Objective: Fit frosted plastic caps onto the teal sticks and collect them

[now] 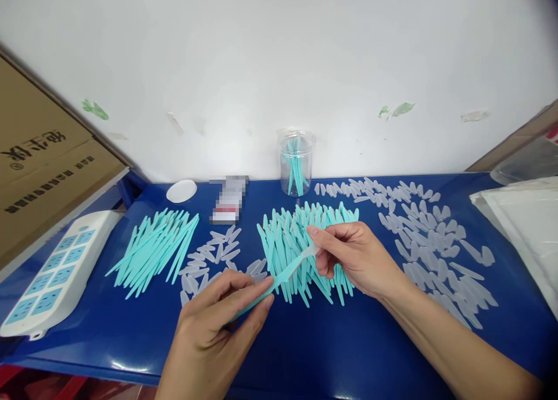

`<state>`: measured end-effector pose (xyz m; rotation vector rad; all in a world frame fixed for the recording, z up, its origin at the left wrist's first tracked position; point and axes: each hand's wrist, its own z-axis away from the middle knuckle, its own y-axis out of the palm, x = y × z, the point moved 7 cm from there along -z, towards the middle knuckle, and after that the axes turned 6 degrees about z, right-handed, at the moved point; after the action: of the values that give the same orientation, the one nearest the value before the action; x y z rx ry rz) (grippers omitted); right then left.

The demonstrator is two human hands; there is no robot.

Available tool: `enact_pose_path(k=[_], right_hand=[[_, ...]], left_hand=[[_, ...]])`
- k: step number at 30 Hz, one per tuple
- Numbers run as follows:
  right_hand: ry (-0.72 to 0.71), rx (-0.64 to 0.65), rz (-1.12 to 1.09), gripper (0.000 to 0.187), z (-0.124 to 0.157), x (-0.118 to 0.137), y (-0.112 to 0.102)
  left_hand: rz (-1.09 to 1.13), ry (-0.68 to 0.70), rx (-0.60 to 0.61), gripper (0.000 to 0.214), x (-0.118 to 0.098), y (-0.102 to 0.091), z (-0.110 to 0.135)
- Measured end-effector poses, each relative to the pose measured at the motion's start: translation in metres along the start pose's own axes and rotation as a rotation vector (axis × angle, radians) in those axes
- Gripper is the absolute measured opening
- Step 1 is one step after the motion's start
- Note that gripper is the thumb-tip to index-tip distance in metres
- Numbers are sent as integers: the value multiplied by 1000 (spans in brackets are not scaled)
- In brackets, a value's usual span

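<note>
Head cam: smooth blue tabletop (314,353) showed btwn the wrists, near edge running L of L hand (220,315). L hand pinched a slim teal plastic stick (286,271); R hand (351,252) pinched its frosted tip (309,252), over teal pile (279,243).

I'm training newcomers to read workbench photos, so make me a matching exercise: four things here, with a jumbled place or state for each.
Things
1. Power strip
2. Clear plastic jar
3. White round disc
4. Left hand

Places and states
A. By the wall, with turquoise tools standing inside
B. Gripping a slim turquoise tool
C. At the left of the blue table, showing light-blue sockets
D. Lying flat behind the left turquoise pile

Pairs: 1-C, 2-A, 3-D, 4-B
</note>
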<state>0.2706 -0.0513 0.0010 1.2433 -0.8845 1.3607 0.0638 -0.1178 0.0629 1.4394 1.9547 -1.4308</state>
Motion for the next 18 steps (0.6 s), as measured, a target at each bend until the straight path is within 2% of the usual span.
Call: enact_pose_path(k=[8, 15, 18], right_hand=[[57, 105, 109, 48, 3, -2, 15], [99, 128, 117, 51, 3, -10, 22], [108, 138, 125, 49, 4, -10, 23]], left_hand=[[18, 9, 42, 38, 6, 10, -3], [11, -75, 17, 19, 11, 13, -7], [19, -108, 42, 18, 15, 12, -7]])
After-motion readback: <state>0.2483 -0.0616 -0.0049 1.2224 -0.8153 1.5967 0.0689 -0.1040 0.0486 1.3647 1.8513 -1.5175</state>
